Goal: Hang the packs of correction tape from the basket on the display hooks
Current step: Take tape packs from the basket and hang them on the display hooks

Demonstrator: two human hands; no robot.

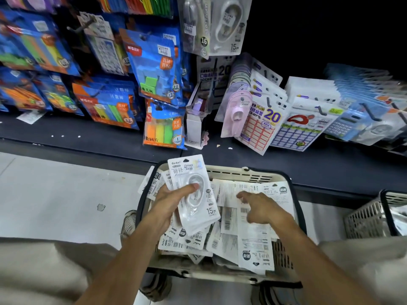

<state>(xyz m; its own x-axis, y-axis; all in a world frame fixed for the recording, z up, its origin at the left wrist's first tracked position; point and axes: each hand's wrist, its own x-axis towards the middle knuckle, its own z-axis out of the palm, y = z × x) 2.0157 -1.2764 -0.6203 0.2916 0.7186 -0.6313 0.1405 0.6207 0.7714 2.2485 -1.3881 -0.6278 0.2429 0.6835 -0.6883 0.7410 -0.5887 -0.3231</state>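
A beige plastic basket [246, 173] on the floor holds several white packs of correction tape [253, 249], most lying face down. My left hand [169, 201] grips a small stack of these packs [193, 194] face up above the basket's left side, thumb pressed on the top one. My right hand [262, 209] hovers over the packs at the basket's right, fingers apart and pointing left, holding nothing. Two correction tape packs [229, 25] hang on a display hook at the top centre.
Blue packs of counting sticks [154, 64] hang on the left. Sticker sheets [264, 124], a pink tape pack [236, 111] and calculators [352, 122] lean on the dark lower shelf [88, 137]. A second basket [374, 216] stands at right. My knees frame the bottom corners.
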